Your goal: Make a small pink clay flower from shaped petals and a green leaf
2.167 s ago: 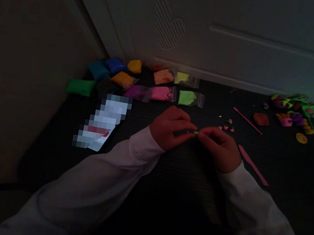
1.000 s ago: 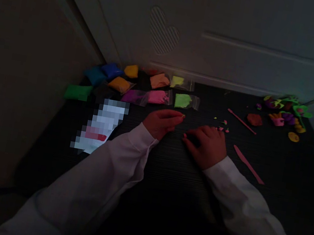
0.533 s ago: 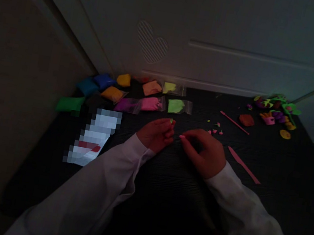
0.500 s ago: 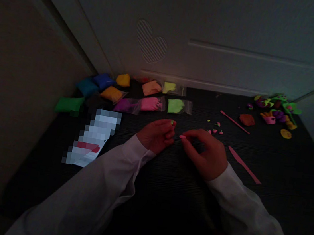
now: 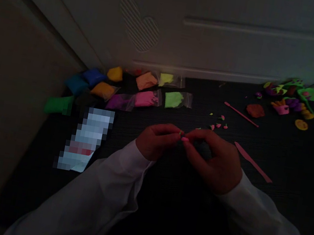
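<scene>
fingers on pink bit, knife nearby

I can't read a single word, number or brand on the dark, streaky-grained tabletop. The nearest thing to writing is on the glowing, pale blue-white rectangular screen lying aslant there, but it is broken into coarse blocks and whatever it says is lost to me. A dull red band crosses its lower part, with no letters I can pick out. The one sign I recognise is a tilted, striped heart shape on the pale grey upright panel behind. Toward the right, a flat, round yellow disc bears marks too small to make out.
</scene>
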A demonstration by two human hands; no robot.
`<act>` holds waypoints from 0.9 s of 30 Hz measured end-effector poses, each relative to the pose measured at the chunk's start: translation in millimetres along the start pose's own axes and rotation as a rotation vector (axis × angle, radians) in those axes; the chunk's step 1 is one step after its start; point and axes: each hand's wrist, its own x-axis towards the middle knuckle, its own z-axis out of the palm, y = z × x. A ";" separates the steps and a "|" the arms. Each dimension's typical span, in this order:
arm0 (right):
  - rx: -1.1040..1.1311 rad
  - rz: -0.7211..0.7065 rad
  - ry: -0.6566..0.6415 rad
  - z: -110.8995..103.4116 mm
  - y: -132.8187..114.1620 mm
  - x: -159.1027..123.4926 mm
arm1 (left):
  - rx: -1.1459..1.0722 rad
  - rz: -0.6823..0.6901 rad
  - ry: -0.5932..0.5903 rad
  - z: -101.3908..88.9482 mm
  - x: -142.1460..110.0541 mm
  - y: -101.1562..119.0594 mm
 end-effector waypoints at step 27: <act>0.159 0.010 0.012 1.0 2.8 -1.3 | 0.019 0.062 -0.070 -1.2 -3.0 -9.0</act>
